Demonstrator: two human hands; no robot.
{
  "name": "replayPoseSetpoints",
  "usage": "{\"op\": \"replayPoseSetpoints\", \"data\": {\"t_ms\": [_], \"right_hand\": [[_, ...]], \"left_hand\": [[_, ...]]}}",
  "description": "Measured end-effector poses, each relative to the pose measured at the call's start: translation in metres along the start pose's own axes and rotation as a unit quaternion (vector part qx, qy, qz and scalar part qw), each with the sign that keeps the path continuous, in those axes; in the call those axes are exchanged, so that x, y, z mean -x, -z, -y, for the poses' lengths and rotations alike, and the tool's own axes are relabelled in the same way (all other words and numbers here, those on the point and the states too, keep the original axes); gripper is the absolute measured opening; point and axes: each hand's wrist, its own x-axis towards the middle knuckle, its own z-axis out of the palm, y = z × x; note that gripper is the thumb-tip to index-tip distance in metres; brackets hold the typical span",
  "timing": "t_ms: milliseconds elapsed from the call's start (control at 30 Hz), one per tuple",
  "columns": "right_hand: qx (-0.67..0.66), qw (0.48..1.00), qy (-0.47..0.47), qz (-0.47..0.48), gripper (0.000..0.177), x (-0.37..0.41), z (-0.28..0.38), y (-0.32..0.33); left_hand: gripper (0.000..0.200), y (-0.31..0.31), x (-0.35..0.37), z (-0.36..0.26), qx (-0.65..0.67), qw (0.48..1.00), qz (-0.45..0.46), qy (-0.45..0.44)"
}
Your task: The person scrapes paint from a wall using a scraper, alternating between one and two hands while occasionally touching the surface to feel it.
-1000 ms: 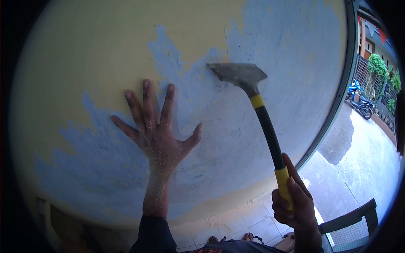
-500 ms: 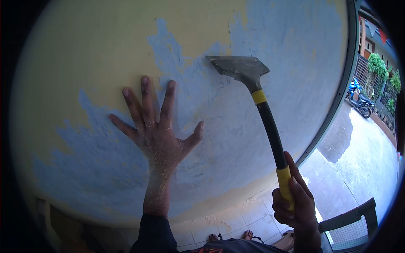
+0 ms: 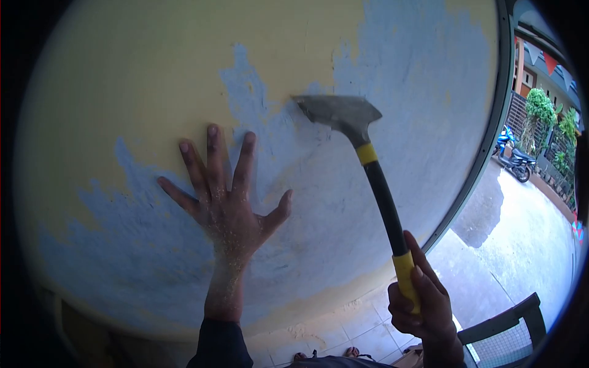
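Note:
Flat against the wall, my left hand has its fingers spread and is dusted with pale flecks. The wall is partly yellow paint and partly bare bluish-grey surface with ragged borders. My right hand is wrapped round the yellow grip of a long-handled scraper, its index finger stretched along the handle. The scraper's wide metal head is at the wall, right of and above my left hand, near a yellow and grey border; whether its edge touches cannot be told.
A dark frame edges the wall on the right. Beyond it are a parked motorbike, plants and concrete ground. A dark-framed mesh panel stands at the lower right. Floor tiles with pale debris and sandalled feet show below.
The scraper and my right hand have shifted slightly left, with the scraper head lower in view. My left hand stays spread on the wall. The whole view has shifted a little.

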Motion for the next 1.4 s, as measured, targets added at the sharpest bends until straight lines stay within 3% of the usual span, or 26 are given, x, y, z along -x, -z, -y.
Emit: {"op": "replayPoseSetpoints", "data": {"t_ms": [133, 333, 467, 567, 1400], "right_hand": [[-0.065, 0.997, -0.022, -0.036, 0.053, 0.01, -0.005, 0.003], [0.018, 0.999, 0.008, 0.042, 0.054, -0.006, 0.007, -0.004], [-0.025, 0.999, -0.035, -0.033, 0.053, 0.005, 0.009, 0.0], [-0.008, 1.0, 0.007, 0.019, 0.056, -0.007, 0.013, -0.011], [0.02, 0.999, 0.042, -0.006, 0.055, -0.008, 0.024, 0.019]], "left_hand": [[0.081, 0.0, 0.004, 0.006, 0.007, 1.0, -0.001, -0.005], [0.08, 0.003, 0.001, 0.003, -0.001, 1.0, 0.008, 0.002], [0.079, 0.0, 0.003, 0.006, 0.028, 1.0, 0.0, -0.003], [0.078, 0.002, 0.004, 0.003, 0.007, 1.0, 0.003, -0.004], [0.076, -0.003, 0.006, 0.002, 0.003, 1.0, -0.008, -0.016]]}}
